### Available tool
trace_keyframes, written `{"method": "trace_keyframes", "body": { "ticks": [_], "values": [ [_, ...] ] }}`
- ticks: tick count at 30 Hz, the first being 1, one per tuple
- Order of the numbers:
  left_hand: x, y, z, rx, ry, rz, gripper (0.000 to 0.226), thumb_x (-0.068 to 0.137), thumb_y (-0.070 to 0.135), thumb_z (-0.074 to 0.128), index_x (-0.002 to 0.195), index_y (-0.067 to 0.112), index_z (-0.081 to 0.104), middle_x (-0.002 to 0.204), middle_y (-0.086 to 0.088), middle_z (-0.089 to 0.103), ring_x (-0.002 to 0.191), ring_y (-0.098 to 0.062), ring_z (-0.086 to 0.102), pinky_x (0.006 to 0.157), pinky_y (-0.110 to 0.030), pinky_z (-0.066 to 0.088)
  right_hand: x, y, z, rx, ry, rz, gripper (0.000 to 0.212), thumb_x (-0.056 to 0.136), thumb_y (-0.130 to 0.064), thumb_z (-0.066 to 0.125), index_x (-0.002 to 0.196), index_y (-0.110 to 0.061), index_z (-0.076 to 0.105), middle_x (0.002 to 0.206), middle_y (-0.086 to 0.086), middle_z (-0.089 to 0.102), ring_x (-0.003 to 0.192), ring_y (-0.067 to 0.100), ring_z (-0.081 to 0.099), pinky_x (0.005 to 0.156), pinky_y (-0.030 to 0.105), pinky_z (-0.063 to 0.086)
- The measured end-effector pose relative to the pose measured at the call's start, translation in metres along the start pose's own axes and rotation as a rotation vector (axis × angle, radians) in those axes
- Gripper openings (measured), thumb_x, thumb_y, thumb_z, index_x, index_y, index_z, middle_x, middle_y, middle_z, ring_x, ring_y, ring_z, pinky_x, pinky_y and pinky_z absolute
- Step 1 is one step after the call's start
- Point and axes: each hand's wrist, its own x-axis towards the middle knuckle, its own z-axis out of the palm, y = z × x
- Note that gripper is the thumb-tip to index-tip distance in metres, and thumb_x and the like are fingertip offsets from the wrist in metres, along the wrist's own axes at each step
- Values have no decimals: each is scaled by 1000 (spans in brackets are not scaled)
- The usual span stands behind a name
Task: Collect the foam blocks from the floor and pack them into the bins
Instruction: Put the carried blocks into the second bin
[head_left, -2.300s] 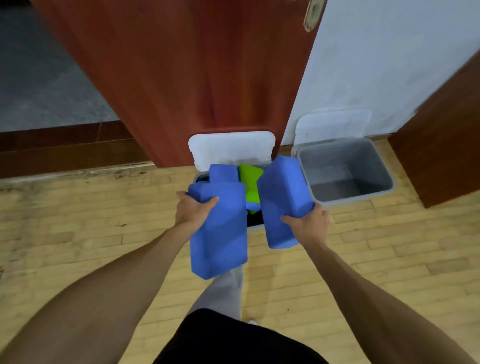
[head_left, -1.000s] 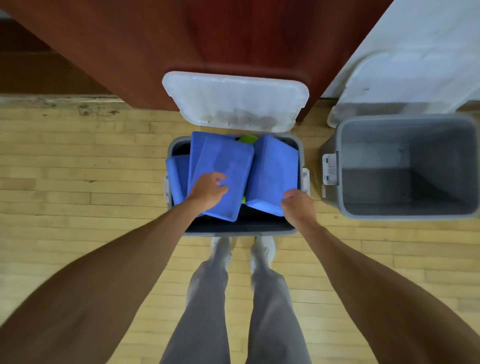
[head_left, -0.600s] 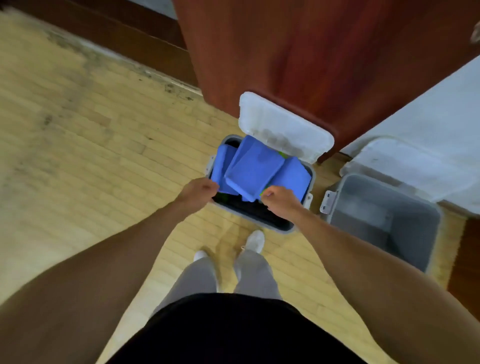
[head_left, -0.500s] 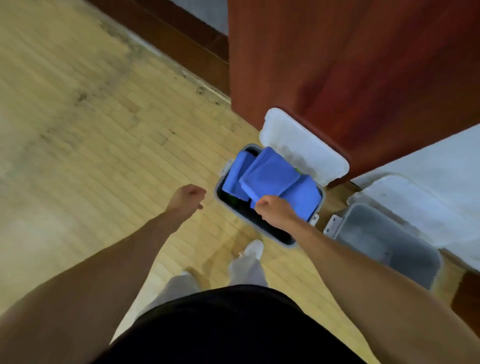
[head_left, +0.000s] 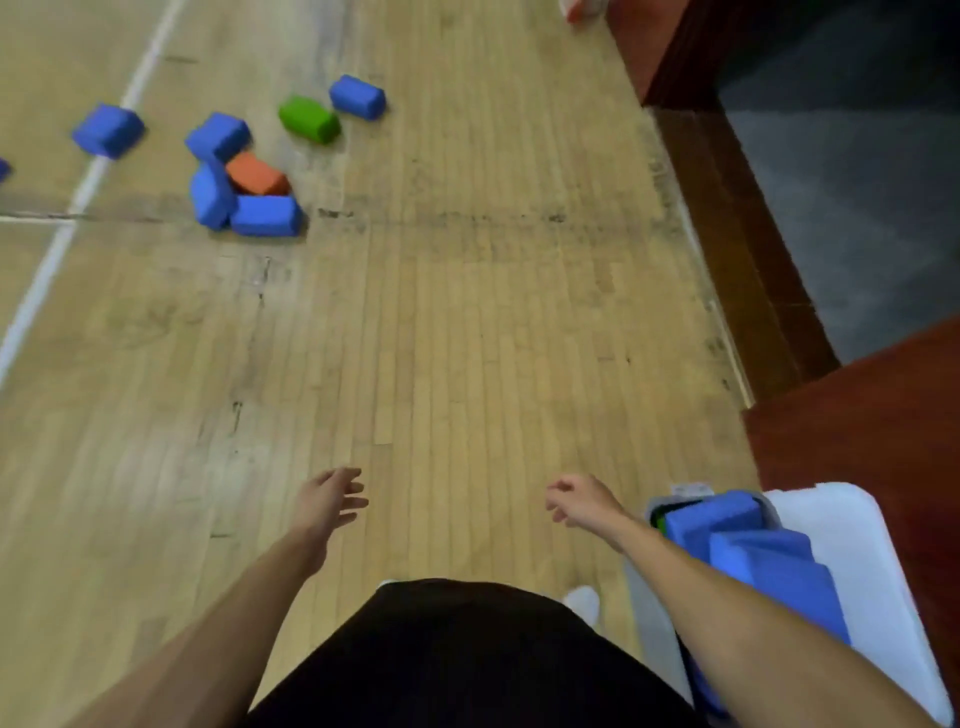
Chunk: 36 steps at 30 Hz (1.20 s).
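Observation:
Several foam blocks lie on the wooden floor at the upper left: a green block (head_left: 308, 119), an orange block (head_left: 256, 174), and blue blocks (head_left: 266, 215) around them, with one blue block (head_left: 108, 130) further left. My left hand (head_left: 328, 502) and my right hand (head_left: 579, 503) hang over bare floor, fingers loose, holding nothing. At the lower right a grey bin (head_left: 655, 613) holds blue blocks (head_left: 763, 558) that stick up above its rim; my right forearm crosses in front of it.
The bin's white lid (head_left: 862, 566) stands open against a red-brown door (head_left: 862, 415) at the right. A dark wooden threshold (head_left: 737, 244) runs along the right side. A white painted line (head_left: 57, 244) crosses the floor at the left.
Both hands have let go of the blue blocks, which stay in the bin. The view has swung left, away from the bin, to the open floor with the scattered blocks.

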Motion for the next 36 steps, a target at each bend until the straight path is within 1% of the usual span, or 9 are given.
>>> {"method": "trace_keyframes", "body": {
  "ticks": [3,6,10,13,19,22,26,29,36],
  "values": [
    [13,-13,-89,-88,130,-31,26,100,22,43,113,9,61,102,-12,63,94,-29,63,80,-37,51,23,-64,34,-68,-18,-32,8,90,-20,57,93,-16,63,91,2,67,78,13,64,70,27,49],
    [13,-30,-154,-143,195,-111,29,100,26,42,115,9,59,104,-13,62,95,-28,61,83,-39,47,46,-116,62,-101,-40,-34,9,90,-14,56,92,-13,64,87,4,66,75,17,61,68,28,48],
    [23,-39,-201,-228,313,-233,32,100,33,37,110,12,58,105,-12,62,97,-27,59,91,-41,43,82,-185,98,-162,-99,-45,7,89,-14,58,87,-11,65,82,4,65,71,17,59,63,26,47],
    [60,-24,-227,-227,294,-307,30,101,32,40,110,9,58,104,-13,62,95,-27,60,88,-40,46,122,-242,123,-203,-153,-50,6,88,-14,58,88,-11,63,84,5,65,71,17,59,62,26,47],
    [157,72,-287,-149,261,-350,25,101,24,42,112,8,58,105,-16,61,95,-29,61,83,-36,47,212,-384,157,-247,-256,-70,13,93,-17,52,97,-11,64,86,4,66,71,16,60,61,26,48],
    [204,137,-320,-93,253,-313,26,101,25,42,112,8,58,101,-13,62,90,-27,61,79,-35,47,245,-459,158,-268,-296,-91,12,94,-20,53,93,-14,63,87,3,66,70,14,61,59,24,47],
    [272,221,-361,-68,243,-198,23,100,25,43,108,13,61,97,-11,64,88,-24,63,79,-35,48,287,-563,149,-247,-258,-124,16,93,-17,53,80,-13,63,82,4,65,66,15,61,60,26,46],
    [323,269,-393,-53,254,-127,20,98,23,45,103,17,63,95,-8,66,84,-20,64,74,-30,47,317,-632,153,-221,-246,-130,15,92,-15,54,81,-12,63,79,4,64,64,14,59,58,25,46],
    [463,340,-488,-63,195,-190,19,96,24,48,99,16,64,96,-9,65,85,-23,62,77,-34,48,400,-754,181,-279,-223,-35,16,94,-21,52,87,-13,64,92,6,66,77,17,63,67,27,49]
  ]
}}
